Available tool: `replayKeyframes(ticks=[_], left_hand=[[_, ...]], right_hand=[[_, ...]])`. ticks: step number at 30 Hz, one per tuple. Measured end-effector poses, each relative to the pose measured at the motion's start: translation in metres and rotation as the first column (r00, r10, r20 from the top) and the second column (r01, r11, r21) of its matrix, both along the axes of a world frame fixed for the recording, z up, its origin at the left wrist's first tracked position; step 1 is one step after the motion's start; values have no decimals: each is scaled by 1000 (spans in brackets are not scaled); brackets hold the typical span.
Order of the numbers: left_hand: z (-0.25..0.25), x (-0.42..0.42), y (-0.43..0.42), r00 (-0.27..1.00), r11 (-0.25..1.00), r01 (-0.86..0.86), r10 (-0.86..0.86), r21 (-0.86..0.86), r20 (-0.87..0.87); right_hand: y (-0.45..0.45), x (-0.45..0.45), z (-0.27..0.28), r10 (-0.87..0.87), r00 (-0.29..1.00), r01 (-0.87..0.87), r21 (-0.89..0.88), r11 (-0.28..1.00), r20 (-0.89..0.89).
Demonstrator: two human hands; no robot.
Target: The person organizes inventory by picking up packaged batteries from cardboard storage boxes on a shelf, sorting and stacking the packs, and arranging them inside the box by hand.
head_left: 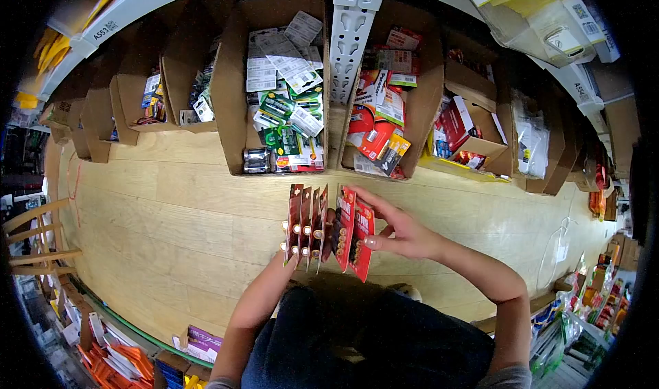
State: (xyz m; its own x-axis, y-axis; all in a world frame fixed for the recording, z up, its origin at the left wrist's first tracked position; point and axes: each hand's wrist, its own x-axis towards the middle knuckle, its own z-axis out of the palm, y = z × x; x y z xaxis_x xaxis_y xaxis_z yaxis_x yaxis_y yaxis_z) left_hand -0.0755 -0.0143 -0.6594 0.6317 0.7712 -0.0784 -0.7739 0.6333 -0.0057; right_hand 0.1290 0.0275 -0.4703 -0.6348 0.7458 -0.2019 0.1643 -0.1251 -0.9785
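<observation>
My left hand [290,260] is mostly hidden behind several upright blister cards [296,214] seen nearly edge-on, with shiny round button cells along them. Its fingers are wrapped around the lower part of these cards. On the right, two red blister cards [349,214] with white print and rows of round cells are fanned apart from the others. My right hand [400,232] pinches the red cards at their right edge, thumb on the front card and forefinger along the top. Both hands are in front of my body, above the wooden floor.
Beyond the hands, a cardboard box [233,114] of packaged batteries [281,107] stands beside another box [429,114] with red battery packs [374,124]. A white perforated shelf post [348,39] rises between them. A wooden chair [41,255] is at far left; goods line both sides.
</observation>
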Motion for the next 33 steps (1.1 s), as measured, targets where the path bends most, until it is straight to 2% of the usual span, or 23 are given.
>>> replayKeyframes(ticks=[3, 4, 6, 7, 9, 11, 13, 15, 17, 18, 20, 22, 24, 26, 27, 29, 30, 32, 33], left_hand=[[-11, 0, -3, 965, 991, -24, -12, -135, -260], [2, 2, 0, 992, 994, 0, -14, -108, -126], [16, 8, 3, 1000, 997, 22, -21, -79, 10], [20, 12, 4, 942, 992, -57, 18, -108, -334], [29, 14, 6, 768, 984, -142, 40, -108, -639], [43, 14, 9, 928, 967, -62, -36, -249, -371], [50, 16, 11, 974, 951, -8, -62, -308, -218], [58, 26, 13, 959, 921, -54, -59, -386, -276], [73, 24, 13, 981, 916, -128, 61, -379, -183], [27, 14, 8, 929, 983, -86, 20, -163, -371], [20, 10, 3, 997, 992, -77, 74, -102, -35], [28, 13, 8, 983, 988, -153, 153, -6, 98], [38, 11, 14, 993, 993, -95, 90, 63, 82], [47, 9, 20, 996, 992, -44, 35, 119, 76], [47, 9, 20, 997, 993, -28, 19, 114, 72], [42, 9, 16, 999, 998, -20, 17, 62, 47], [39, 10, 13, 999, 999, -13, 12, 33, 38], [35, 13, 10, 1000, 1000, -9, 9, -6, 5], [33, 15, 10, 1000, 1000, -5, 5, -19, -10]], right_hand=[[1, -4, -2, 55, 997, -56, -28, 998, -48], [1, -4, -2, 13, 998, -19, -81, 997, -69], [-1, -4, -1, -31, 996, 19, -136, 991, -87], [-1, -3, -1, -26, 999, 24, -95, 995, -29], [-4, -2, 3, -24, 999, 25, -55, 998, 29], [-9, -3, 8, -67, 981, 50, 97, 994, 184], [-11, -4, 2, -103, 984, 86, 116, 989, 145], [-12, -3, -4, -139, 985, 124, 133, 983, 106], [-13, 0, -8, -137, 989, 126, 181, 975, 55], [-13, 2, -10, -138, 989, 126, 181, 975, 54], [-15, 5, -12, -72, 996, 42, 403, 914, 60], [-17, 4, -16, -72, 997, 57, 432, 900, 20], [-19, 2, -19, -73, 997, 74, 462, 884, -20], [-19, -3, -22, -152, 979, 182, 238, 954, -138], [-18, -4, -24, -152, 979, 181, 238, 954, -138], [-15, -7, -28, -262, 916, 275, 1, 961, -303], [-14, -7, -26, -262, 916, 275, 0, 962, -303], [-10, -6, -21, -283, 920, 244, -168, 955, -273], [-9, -6, -23, -283, 920, 244, -169, 955, -272]])
